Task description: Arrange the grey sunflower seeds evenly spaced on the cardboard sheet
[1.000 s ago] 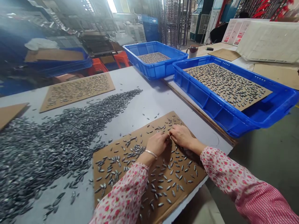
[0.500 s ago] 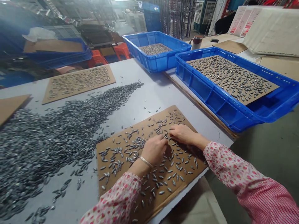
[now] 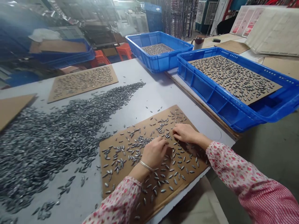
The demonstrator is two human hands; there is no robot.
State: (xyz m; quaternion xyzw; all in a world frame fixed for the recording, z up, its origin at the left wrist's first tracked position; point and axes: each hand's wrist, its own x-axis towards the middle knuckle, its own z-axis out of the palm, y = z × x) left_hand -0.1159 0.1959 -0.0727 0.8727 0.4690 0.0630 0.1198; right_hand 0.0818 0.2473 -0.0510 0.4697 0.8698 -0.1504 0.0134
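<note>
A brown cardboard sheet point(image 3: 130, 137) lies at the near edge of the white table, strewn with small grey spindle-shaped metal pieces point(image 3: 142, 141). Over its middle is my left hand point(image 3: 155, 152), with a bracelet at the wrist and its fingers bent together; what they hold, if anything, is hidden. Just to its right, my right hand point(image 3: 184, 133) is closed with thumb and fingers pinched low over the sheet. Whatever lies between those fingertips is too small to make out.
A large heap of the same pieces point(image 3: 58, 133) spreads over the left of the table point(image 3: 151, 93). Behind it lies another covered sheet point(image 3: 84, 81). Two blue trays point(image 3: 158, 63) point(image 3: 210, 99) with covered sheets stand at the back and right. A mug point(image 3: 198, 42) is beyond.
My right hand has shifted slightly and its fingers have changed pose a little. My left hand stays close to the same spot over the sheet. The whole view has moved slightly.
</note>
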